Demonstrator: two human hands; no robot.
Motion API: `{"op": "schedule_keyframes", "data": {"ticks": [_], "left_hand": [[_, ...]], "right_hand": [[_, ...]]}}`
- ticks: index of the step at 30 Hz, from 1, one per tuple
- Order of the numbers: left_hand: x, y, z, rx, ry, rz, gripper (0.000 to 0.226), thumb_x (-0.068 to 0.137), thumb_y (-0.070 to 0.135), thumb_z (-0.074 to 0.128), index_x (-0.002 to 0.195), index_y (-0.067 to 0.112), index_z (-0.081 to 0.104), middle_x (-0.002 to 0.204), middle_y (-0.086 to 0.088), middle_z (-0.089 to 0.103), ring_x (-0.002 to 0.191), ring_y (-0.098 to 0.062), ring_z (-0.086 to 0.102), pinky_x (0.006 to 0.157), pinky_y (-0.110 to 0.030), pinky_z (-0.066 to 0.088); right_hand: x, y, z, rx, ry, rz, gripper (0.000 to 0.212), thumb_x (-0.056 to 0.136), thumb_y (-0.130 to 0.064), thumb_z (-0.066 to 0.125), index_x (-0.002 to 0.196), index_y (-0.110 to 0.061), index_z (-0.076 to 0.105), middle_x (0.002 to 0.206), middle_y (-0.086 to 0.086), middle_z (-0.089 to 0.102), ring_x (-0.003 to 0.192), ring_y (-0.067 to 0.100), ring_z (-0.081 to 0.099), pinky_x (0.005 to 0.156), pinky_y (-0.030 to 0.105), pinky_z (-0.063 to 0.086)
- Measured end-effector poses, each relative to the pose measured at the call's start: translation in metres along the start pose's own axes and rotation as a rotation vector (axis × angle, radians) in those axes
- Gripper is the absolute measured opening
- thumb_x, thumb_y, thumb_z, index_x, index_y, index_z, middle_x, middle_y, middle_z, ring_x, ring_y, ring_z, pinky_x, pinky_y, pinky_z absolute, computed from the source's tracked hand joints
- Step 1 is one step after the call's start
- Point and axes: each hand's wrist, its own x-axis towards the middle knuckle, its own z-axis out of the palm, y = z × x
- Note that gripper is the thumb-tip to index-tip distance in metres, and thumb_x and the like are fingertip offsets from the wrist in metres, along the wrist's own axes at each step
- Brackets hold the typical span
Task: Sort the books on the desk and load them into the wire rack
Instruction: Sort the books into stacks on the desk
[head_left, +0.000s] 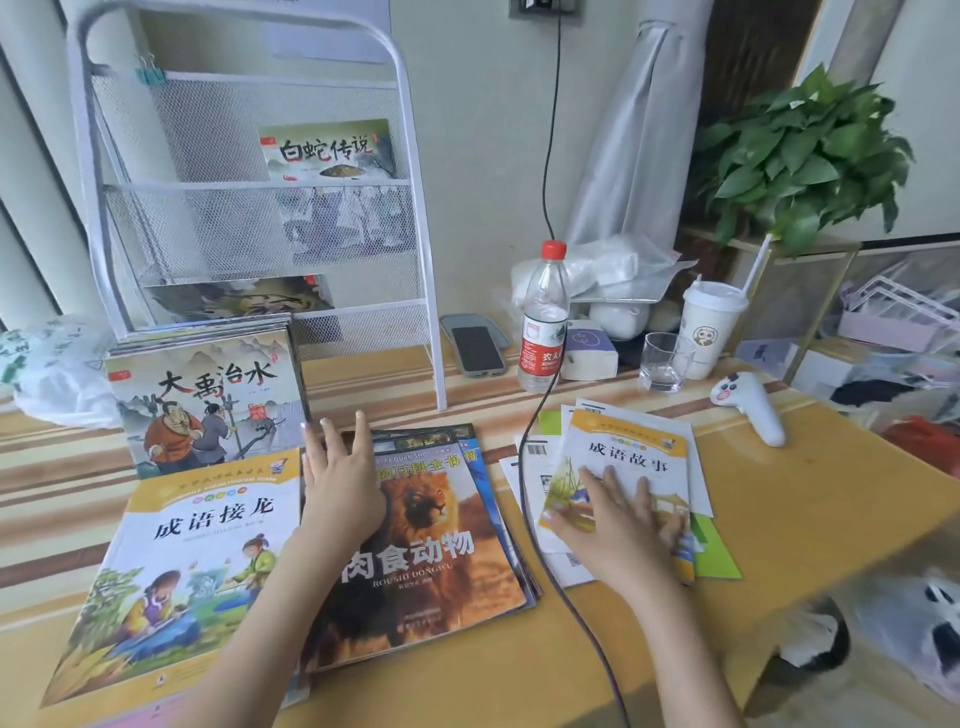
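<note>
A: Head view, item one: the hands?
B: Left hand lies flat, fingers straight and spread, on the lion book. Right hand lies flat, fingers straight and slightly apart, on the idiom book. Neither grips anything.

A: Item two: books on the desk?
B: Four lots. Lion book tops a stack at centre. Just left of it, touching edge to edge, a yellow-bordered book with children on the cover. Behind that, a stack topped by the flood book, two figures painted on it. At right, the idiom book sits on loose white and green sheets, fanned out unevenly.

A: Item three: the rack?
B: White wire mesh, standing at the back left of the desk. Upper pocket holds the snake book, upright at the right side. Lower pocket holds one book, its cover partly hidden behind the flood stack.

A: Item four: sundries?
B: Phone beside the rack's foot. Water bottle, red cap, upright. Glass and a lidded cup with straw, near each other. White handheld device to the right. Black cable running from the wall across the desk, between the lion stack and the sheets. Plant at back right. Plastic bag at far left.
</note>
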Motion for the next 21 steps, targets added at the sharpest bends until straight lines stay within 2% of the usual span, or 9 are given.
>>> {"op": "schedule_keyframes", "data": {"ticks": [4, 6, 8, 9, 13, 15, 16, 19, 21], "left_hand": [[-0.005, 0.033, 0.003, -0.16, -0.016, 0.145, 0.074, 0.092, 0.002, 0.043, 0.153, 0.017, 0.003, 0.159, -0.015, -0.003, 0.145, -0.034, -0.015, 0.117, -0.042, -0.001], [-0.013, 0.054, 0.009, -0.394, 0.022, 0.292, 0.056, 0.093, 0.003, 0.046, 0.146, 0.013, 0.03, 0.156, -0.012, 0.025, 0.145, -0.026, 0.017, 0.112, -0.025, 0.018], [-0.021, 0.074, 0.013, -0.591, 0.036, 0.377, 0.043, 0.091, 0.0, 0.046, 0.129, 0.018, 0.053, 0.137, -0.004, 0.053, 0.117, -0.016, 0.052, 0.086, -0.006, 0.033], [-0.024, 0.082, 0.016, -0.657, 0.007, 0.404, 0.048, 0.087, -0.005, 0.042, 0.124, 0.021, 0.056, 0.131, 0.0, 0.057, 0.111, -0.013, 0.056, 0.081, -0.005, 0.035], [-0.027, 0.096, 0.03, -0.672, -0.062, 0.531, 0.069, 0.073, -0.017, 0.035, 0.122, 0.025, 0.058, 0.136, 0.004, 0.055, 0.132, -0.009, 0.042, 0.103, -0.015, 0.031], [-0.028, 0.096, 0.034, -0.845, -0.106, 0.453, 0.063, 0.077, -0.015, 0.036, 0.113, 0.03, 0.06, 0.126, 0.01, 0.06, 0.121, -0.005, 0.051, 0.102, -0.02, 0.037], [-0.028, 0.096, 0.035, -0.972, -0.142, 0.371, 0.056, 0.082, -0.012, 0.039, 0.107, 0.031, 0.062, 0.12, 0.013, 0.063, 0.116, -0.003, 0.055, 0.097, -0.017, 0.041], [-0.027, 0.096, 0.034, -1.332, -0.34, 0.046, 0.025, 0.097, 0.014, 0.048, 0.113, 0.016, 0.066, 0.106, 0.004, 0.072, 0.102, -0.009, 0.065, 0.081, -0.018, 0.052], [-0.025, 0.098, 0.027, -1.589, -0.608, -0.134, 0.044, 0.097, 0.038, 0.047, 0.118, 0.002, 0.061, 0.106, -0.014, 0.071, 0.094, -0.025, 0.07, 0.074, -0.031, 0.059]], "right_hand": [[-0.001, 0.014, 0.0, -0.032, 0.0, -0.084, 0.073, 0.084, -0.075, 0.031, 0.147, -0.045, 0.01, 0.157, -0.017, 0.0, 0.146, 0.018, -0.007, 0.109, 0.061, -0.007], [-0.002, 0.022, 0.001, -0.043, -0.06, -0.116, 0.084, 0.076, -0.081, 0.036, 0.146, -0.048, 0.005, 0.156, -0.02, -0.005, 0.145, 0.016, -0.012, 0.108, 0.059, -0.012], [-0.005, 0.023, 0.002, 0.001, 0.012, -0.14, 0.08, 0.075, -0.078, 0.042, 0.145, -0.049, 0.016, 0.156, -0.019, 0.004, 0.145, 0.015, -0.006, 0.11, 0.057, -0.009], [-0.006, 0.023, 0.003, 0.024, 0.065, -0.151, 0.074, 0.077, -0.075, 0.045, 0.143, -0.048, 0.024, 0.156, -0.018, 0.012, 0.146, 0.015, 0.0, 0.111, 0.055, -0.005], [-0.014, 0.016, 0.004, 0.036, 0.216, -0.238, 0.05, 0.086, -0.057, 0.052, 0.132, -0.037, 0.051, 0.144, -0.008, 0.045, 0.138, 0.023, 0.034, 0.111, 0.043, 0.023], [-0.018, 0.013, 0.003, 0.097, 0.426, -0.328, 0.032, 0.084, -0.038, 0.065, 0.113, -0.025, 0.068, 0.111, 0.0, 0.07, 0.105, 0.027, 0.064, 0.087, 0.038, 0.05], [-0.022, 0.012, 0.001, 0.131, 0.574, -0.349, 0.024, 0.082, -0.03, 0.068, 0.103, -0.02, 0.072, 0.092, 0.0, 0.075, 0.084, 0.026, 0.07, 0.071, 0.034, 0.054], [-0.027, 0.01, -0.01, 0.262, 0.965, -0.346, 0.025, 0.087, -0.027, 0.054, 0.087, -0.013, 0.075, 0.069, -0.003, 0.072, 0.059, 0.019, 0.067, 0.054, 0.022, 0.046], [-0.029, 0.005, -0.014, 0.311, 1.041, -0.458, 0.029, 0.088, -0.029, 0.052, 0.084, -0.013, 0.076, 0.071, -0.005, 0.073, 0.058, 0.016, 0.067, 0.053, 0.019, 0.042]]}}
